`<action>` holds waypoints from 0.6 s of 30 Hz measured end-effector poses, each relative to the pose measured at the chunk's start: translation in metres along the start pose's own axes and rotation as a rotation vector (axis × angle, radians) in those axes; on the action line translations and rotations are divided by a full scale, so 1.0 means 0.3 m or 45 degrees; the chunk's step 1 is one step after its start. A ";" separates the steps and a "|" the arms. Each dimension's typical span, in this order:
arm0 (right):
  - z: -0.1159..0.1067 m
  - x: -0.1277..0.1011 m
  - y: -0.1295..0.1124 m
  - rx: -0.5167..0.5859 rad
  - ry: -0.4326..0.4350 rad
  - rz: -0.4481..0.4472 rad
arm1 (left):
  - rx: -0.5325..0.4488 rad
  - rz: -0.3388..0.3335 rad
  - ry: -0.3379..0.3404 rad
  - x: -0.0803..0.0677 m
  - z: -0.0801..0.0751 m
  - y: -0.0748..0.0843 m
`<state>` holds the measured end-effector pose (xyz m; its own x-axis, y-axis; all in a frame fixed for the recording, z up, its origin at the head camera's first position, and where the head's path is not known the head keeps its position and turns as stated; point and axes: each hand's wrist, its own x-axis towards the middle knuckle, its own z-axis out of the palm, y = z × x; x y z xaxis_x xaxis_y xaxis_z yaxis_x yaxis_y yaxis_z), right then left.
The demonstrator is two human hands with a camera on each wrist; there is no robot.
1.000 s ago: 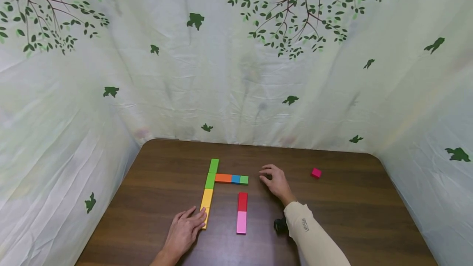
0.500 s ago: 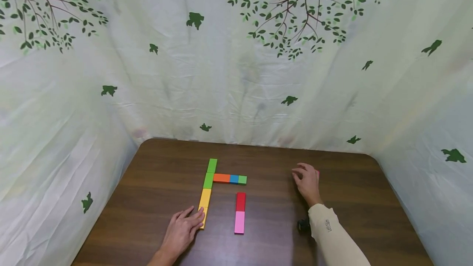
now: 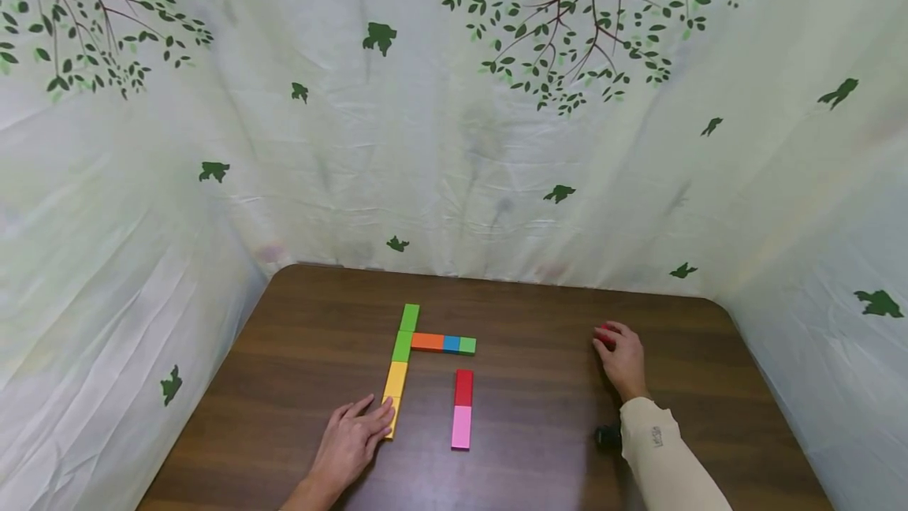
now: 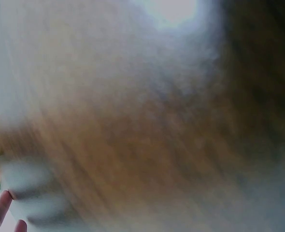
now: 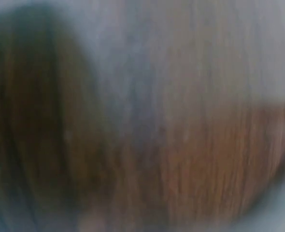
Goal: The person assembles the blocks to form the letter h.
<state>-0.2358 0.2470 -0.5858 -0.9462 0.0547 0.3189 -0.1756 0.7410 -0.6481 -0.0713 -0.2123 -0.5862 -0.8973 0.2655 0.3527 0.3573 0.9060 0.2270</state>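
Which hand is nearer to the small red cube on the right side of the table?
The right hand: its fingers curl around the small red cube. The left hand is far off across the table, fingertips resting on the yellow block.

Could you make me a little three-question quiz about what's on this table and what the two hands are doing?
1. True or false: the left hand touches the long yellow wooden block.
2. What does the right hand close around? A) the small red cube B) the blue square block C) the pink block
3. Fill in: the red rectangular block lies end to end with the ____ block on the dark brown wooden table.

Key: 1 true, its fingertips lie against the block's near end. 2 A, the fingers curl over the cube at the table's right. 3 pink.
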 end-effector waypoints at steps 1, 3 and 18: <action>-0.005 0.001 0.001 0.001 -0.026 0.010 | 0.003 -0.001 -0.003 0.000 0.000 0.000; -0.014 0.002 0.002 0.001 -0.064 0.024 | 0.010 0.001 -0.003 0.000 0.000 0.001; 0.002 0.001 -0.014 -0.005 -0.088 -0.065 | 0.005 0.010 0.012 0.000 -0.001 0.001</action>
<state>-0.2355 0.2434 -0.5834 -0.9526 -0.0297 0.3029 -0.2234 0.7443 -0.6294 -0.0710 -0.2122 -0.5858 -0.8920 0.2698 0.3627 0.3634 0.9051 0.2206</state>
